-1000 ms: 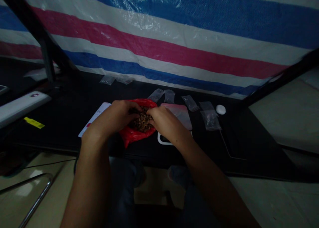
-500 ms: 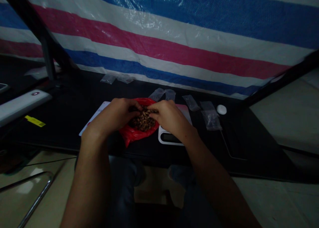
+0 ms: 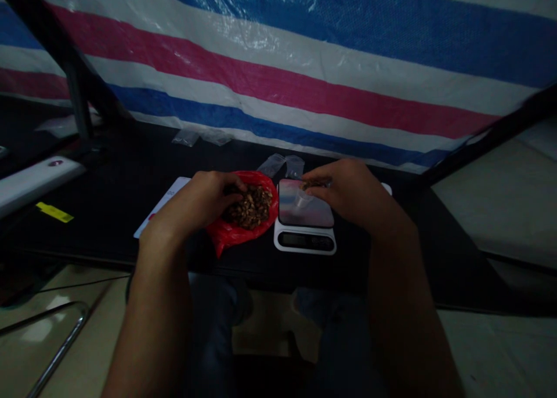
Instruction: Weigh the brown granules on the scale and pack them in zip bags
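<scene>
A red plastic bag (image 3: 230,235) lies open on the black table (image 3: 122,212), filled with small brown pieces (image 3: 251,205). My left hand (image 3: 202,199) rests on the bag's left rim, its fingers curled into the bag's edge. My right hand (image 3: 350,192) hovers over the far right corner of a small white kitchen scale (image 3: 304,224), fingers pinched on a few brown pieces. A small clear bag (image 3: 300,199) lies on the scale's platform just under that pinch.
Several small clear bags (image 3: 282,165) lie along the back of the table under a striped tarp (image 3: 304,67). A white card (image 3: 163,203) sticks out left of the red bag. A white bar (image 3: 35,183) and a metal chair frame (image 3: 56,340) are at the left.
My right hand has left the red bag and moved right over the scale, carrying a pinch of brown pieces. The left hand has stayed on the bag.
</scene>
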A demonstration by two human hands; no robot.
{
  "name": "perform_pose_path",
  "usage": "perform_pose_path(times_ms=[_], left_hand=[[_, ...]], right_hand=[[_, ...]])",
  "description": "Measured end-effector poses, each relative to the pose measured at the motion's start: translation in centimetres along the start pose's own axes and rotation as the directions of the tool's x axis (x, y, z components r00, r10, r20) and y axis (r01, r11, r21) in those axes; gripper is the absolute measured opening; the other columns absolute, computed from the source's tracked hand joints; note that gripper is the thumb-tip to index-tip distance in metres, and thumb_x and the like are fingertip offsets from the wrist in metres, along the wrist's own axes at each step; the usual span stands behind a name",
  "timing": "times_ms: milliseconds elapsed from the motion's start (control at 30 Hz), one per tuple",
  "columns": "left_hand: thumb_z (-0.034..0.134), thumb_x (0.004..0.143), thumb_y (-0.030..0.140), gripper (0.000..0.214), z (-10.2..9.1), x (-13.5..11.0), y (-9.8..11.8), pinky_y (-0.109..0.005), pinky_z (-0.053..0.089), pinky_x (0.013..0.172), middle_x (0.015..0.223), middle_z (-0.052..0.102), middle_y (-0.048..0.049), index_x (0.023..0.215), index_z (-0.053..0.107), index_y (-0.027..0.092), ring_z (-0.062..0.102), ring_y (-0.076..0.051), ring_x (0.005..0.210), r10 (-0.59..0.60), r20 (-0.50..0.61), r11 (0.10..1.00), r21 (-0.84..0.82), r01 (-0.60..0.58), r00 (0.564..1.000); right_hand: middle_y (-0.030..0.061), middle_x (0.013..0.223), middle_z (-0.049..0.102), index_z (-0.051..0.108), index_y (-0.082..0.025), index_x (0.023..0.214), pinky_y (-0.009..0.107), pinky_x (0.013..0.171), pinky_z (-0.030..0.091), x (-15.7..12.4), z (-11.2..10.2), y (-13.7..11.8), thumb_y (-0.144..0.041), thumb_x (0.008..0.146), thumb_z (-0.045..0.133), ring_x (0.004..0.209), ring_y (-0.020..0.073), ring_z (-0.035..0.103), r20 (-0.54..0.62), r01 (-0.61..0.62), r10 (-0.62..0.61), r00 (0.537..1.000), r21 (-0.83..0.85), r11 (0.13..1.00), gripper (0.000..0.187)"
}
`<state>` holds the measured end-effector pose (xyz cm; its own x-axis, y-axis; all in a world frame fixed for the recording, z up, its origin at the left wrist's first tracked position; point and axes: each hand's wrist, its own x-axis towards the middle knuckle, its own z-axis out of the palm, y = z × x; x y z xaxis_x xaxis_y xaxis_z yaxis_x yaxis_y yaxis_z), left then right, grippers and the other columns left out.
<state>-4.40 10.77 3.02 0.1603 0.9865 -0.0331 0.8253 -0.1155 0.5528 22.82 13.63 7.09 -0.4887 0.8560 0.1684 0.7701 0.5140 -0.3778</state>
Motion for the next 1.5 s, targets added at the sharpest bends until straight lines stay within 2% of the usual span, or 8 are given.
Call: perform_pose_path(times_ms=[133, 267, 433, 800, 1033, 1167, 1500], left_hand=[[0.058, 0.089, 0.025, 0.033, 0.23, 0.10, -0.37, -0.035, 0.060, 0.085, 0.113, 0.083, -0.0062, 0.110, 0.082, 0.022, 0.078, -0.027, 0.099, 0.016, 0.007, 1.000, -0.003, -0.016, 1.000], [0.059, 0.088, 0.030, 0.032, 0.36, 0.19, -0.37, -0.037, 0.061, 0.086, 0.111, 0.083, -0.0067, 0.108, 0.082, 0.023, 0.078, -0.028, 0.097, 0.034, 0.010, 0.999, -0.020, -0.034, 0.999], [0.059, 0.088, 0.028, 0.031, 0.27, 0.24, 0.01, -0.039, 0.060, 0.090, 0.110, 0.083, -0.0063, 0.107, 0.083, 0.023, 0.078, -0.028, 0.096, 0.033, 0.018, 0.999, -0.008, -0.032, 0.999], [0.062, 0.089, 0.025, 0.029, 0.27, 0.11, -0.07, -0.035, 0.058, 0.086, 0.110, 0.084, -0.0045, 0.109, 0.083, 0.023, 0.078, -0.026, 0.095, 0.038, 0.004, 0.999, -0.019, -0.038, 0.999], [0.063, 0.089, 0.022, 0.027, 0.37, 0.11, 0.06, -0.034, 0.057, 0.084, 0.108, 0.084, -0.0041, 0.107, 0.083, 0.023, 0.078, -0.026, 0.093, 0.066, -0.017, 0.998, -0.011, -0.066, 0.998], [0.060, 0.089, 0.019, 0.030, 0.47, 0.11, -0.16, -0.032, 0.058, 0.081, 0.108, 0.084, -0.0042, 0.110, 0.082, 0.022, 0.078, -0.024, 0.092, 0.071, -0.016, 0.997, -0.016, -0.071, 0.997], [0.061, 0.089, 0.019, 0.031, 0.46, 0.05, 0.16, -0.032, 0.059, 0.091, 0.111, 0.084, -0.0025, 0.113, 0.082, 0.022, 0.078, -0.023, 0.096, 0.098, -0.047, 0.995, -0.007, -0.098, 0.994]], right_hand=[[0.0036, 0.094, 0.084, 0.086, -0.025, 0.092, 0.035, 0.087, 0.054, -0.08, 0.15, 0.27, -0.010, 0.086, 0.072, 0.091, 0.0244, 0.077, 0.036, -0.003, 0.006, 0.999, -0.077, 0.997, 0.022], [0.0051, 0.098, 0.084, 0.087, -0.025, 0.095, 0.036, 0.086, 0.054, 0.09, 0.47, 0.39, -0.006, 0.087, 0.067, 0.094, 0.0256, 0.076, 0.060, -0.017, 0.024, 0.998, -0.113, 0.993, 0.029], [0.0066, 0.100, 0.084, 0.086, -0.022, 0.096, 0.035, 0.084, 0.052, 0.12, 0.59, 0.55, -0.004, 0.088, 0.066, 0.096, 0.0259, 0.076, 0.081, -0.015, 0.027, 0.996, -0.150, 0.989, 0.028], [0.0093, 0.104, 0.084, 0.085, -0.017, 0.103, 0.030, 0.080, 0.052, 0.23, 0.37, -0.29, -0.008, 0.091, 0.069, 0.093, 0.0230, 0.077, 0.103, -0.070, 0.081, 0.991, -0.107, 0.992, 0.022], [0.0094, 0.101, 0.083, 0.083, -0.017, 0.103, 0.033, 0.084, 0.054, 0.30, 0.51, -0.11, -0.009, 0.089, 0.072, 0.093, 0.0238, 0.077, 0.103, -0.051, 0.061, 0.993, -0.097, 0.994, 0.020], [0.0101, 0.107, 0.083, 0.082, -0.017, 0.107, 0.033, 0.085, 0.057, 0.32, 0.59, -0.09, -0.007, 0.089, 0.071, 0.096, 0.0239, 0.078, 0.098, -0.067, 0.071, 0.993, -0.045, 0.997, 0.024], [0.0093, 0.105, 0.083, 0.082, -0.016, 0.110, 0.032, 0.086, 0.059, 0.38, 0.76, 0.24, -0.008, 0.088, 0.072, 0.095, 0.0224, 0.078, 0.067, -0.050, 0.046, 0.997, 0.047, 0.998, 0.026]])
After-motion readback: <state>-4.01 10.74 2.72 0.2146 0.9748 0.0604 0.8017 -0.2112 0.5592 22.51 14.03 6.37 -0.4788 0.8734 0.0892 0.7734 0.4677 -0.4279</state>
